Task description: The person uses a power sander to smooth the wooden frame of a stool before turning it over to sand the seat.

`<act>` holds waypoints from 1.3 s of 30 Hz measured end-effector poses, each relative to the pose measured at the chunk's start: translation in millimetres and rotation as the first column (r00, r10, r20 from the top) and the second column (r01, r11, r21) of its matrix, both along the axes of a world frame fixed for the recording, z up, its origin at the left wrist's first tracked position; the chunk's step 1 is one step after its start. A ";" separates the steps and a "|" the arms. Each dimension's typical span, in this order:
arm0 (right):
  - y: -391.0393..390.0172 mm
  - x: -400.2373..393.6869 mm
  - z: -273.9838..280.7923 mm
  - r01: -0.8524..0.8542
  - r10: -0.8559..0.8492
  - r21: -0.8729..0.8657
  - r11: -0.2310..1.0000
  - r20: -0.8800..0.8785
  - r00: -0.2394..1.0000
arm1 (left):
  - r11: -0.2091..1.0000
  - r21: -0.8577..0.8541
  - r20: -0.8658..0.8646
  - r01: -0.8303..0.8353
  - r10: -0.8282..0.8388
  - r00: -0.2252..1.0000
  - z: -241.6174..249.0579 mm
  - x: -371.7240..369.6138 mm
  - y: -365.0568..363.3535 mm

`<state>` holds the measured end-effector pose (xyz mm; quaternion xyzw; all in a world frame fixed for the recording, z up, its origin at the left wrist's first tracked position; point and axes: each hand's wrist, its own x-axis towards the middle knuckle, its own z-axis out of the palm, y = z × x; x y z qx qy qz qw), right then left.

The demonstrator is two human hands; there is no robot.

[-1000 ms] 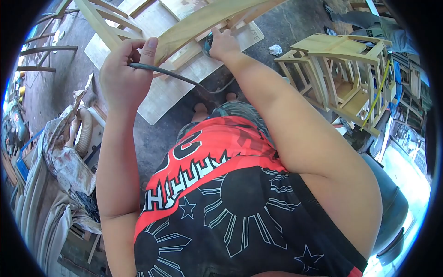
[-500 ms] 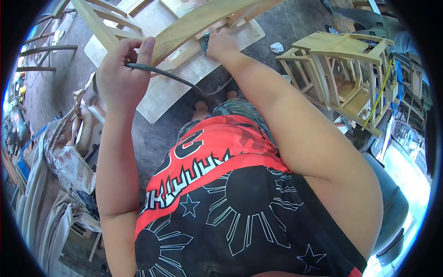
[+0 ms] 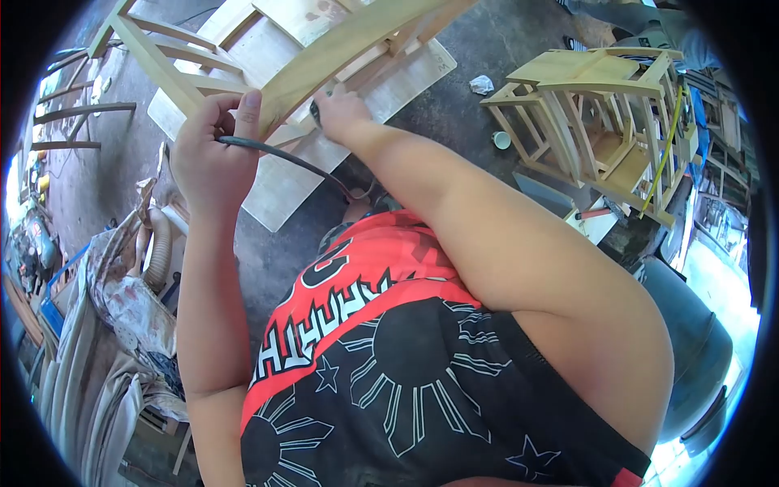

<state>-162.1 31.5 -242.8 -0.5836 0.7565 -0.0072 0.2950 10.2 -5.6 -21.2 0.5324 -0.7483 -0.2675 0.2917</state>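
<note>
A pale wooden chair-like frame (image 3: 324, 66), with slats at its left, lies across the top of the view. My left hand (image 3: 213, 150) is closed at its near left corner, and a dark grey hose or cord (image 3: 284, 154) runs through the fingers. The cord curves down to the right in front of my shirt. My right hand (image 3: 345, 115) is closed at the near side of the curved rail. A dark rounded object (image 3: 315, 114) shows at its fingers; its kind is mostly hidden by the hand.
The frame rests on a pale board (image 3: 280, 191). Another wooden chair frame (image 3: 592, 122) stands at the right, beside a white cup (image 3: 501, 140) and crumpled paper (image 3: 481, 85). Stained cloth (image 3: 130, 292) and a ribbed hose (image 3: 159, 252) lie left. Part of another person (image 3: 641, 20) shows top right.
My right hand has moved left along the rail, closer to my left hand, with the dark object. The left hand keeps its hold on the cord. The view has shifted slightly.
</note>
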 end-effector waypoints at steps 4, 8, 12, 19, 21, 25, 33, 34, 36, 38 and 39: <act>5.1 -34.3 5.5 0.084 -0.084 0.002 0.996 -0.036 0.996 | 1.000 -0.025 0.039 0.014 -0.013 0.999 1.7 2.4 0.8; 2.1 -69.8 8.3 0.167 -0.163 0.032 0.985 -0.110 0.980 | 0.999 -0.044 0.078 0.021 -0.018 0.997 3.5 2.3 -1.2; -2.4 -100.6 -2.6 0.293 -0.294 -0.018 0.956 -0.092 0.951 | 1.000 -0.024 0.041 0.016 -0.015 0.999 1.6 2.1 0.1; -8.9 -115.3 8.4 0.330 -0.325 0.018 0.944 -0.130 0.937 | 1.000 0.000 0.069 0.002 -0.002 0.998 6.1 -1.0 0.5; -7.7 -108.4 6.5 0.313 -0.309 0.011 0.950 -0.134 0.942 | 1.000 -0.016 0.074 -0.002 0.003 0.997 4.0 0.6 0.8; -2.6 -78.7 -1.0 0.209 -0.206 0.007 0.978 -0.125 0.970 | 1.000 -0.030 0.049 -0.004 0.006 0.999 4.0 0.7 -0.4; -5.9 9.1 -7.9 -0.060 0.060 0.006 0.998 -0.042 0.997 | 0.978 -0.151 -0.190 -0.148 0.118 0.975 -1.8 31.5 13.2; -9.6 11.6 -10.5 -0.072 0.073 0.024 0.997 -0.051 0.996 | 0.963 -0.217 -0.200 -0.162 0.119 0.973 -5.7 46.9 17.5; -19.6 17.4 -18.7 -0.100 0.104 0.063 0.993 -0.067 0.992 | 0.963 -0.223 -0.149 -0.152 0.120 0.981 -12.1 91.6 37.7; -21.7 13.8 -28.6 -0.127 0.132 0.064 0.990 -0.089 0.987 | 0.971 -0.197 -0.062 -0.136 0.126 0.990 -26.0 141.9 66.0; -20.3 10.0 -29.7 -0.147 0.153 0.062 0.987 -0.103 0.983 | 0.978 -0.168 -0.003 -0.125 0.126 0.992 -35.5 166.0 83.0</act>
